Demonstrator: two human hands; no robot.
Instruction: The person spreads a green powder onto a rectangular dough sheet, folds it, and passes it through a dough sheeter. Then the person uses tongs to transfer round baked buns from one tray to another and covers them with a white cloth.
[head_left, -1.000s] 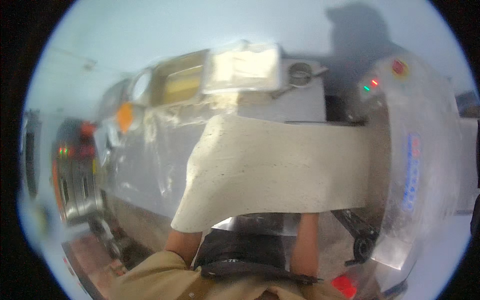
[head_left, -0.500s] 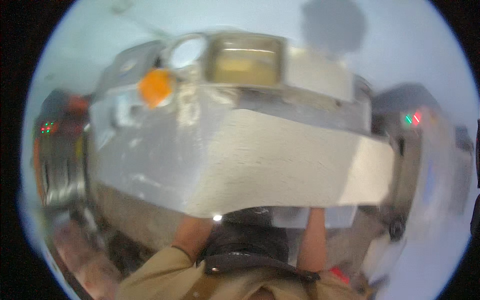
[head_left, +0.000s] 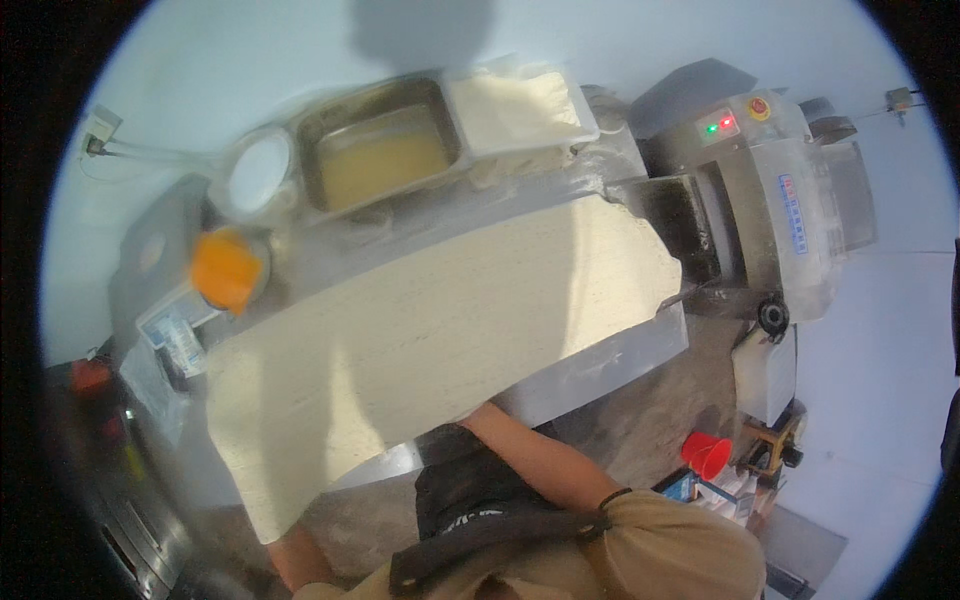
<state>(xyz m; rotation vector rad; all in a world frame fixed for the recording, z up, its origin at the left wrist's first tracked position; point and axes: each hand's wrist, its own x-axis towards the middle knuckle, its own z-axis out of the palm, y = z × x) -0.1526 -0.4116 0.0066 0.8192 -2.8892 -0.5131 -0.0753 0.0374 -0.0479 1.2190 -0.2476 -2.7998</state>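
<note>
Dough sheet [head_left: 430,330] mostly hides left hand [head_left: 290,552] and right hand [head_left: 483,416], forearms [head_left: 548,464] slanting leftward, grip impossible to tell.

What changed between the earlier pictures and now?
The pale sheet moved left: its right end, earlier at the opening of the machine, now lies short of it. The left forearm and right forearm still reach beneath the sheet, hands hidden. The metal tray stays behind it.

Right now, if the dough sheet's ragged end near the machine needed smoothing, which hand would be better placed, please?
Right, probably: the right forearm meets the dough sheet mid-edge, closer to the machine; the left forearm is at the opposite end.
</note>
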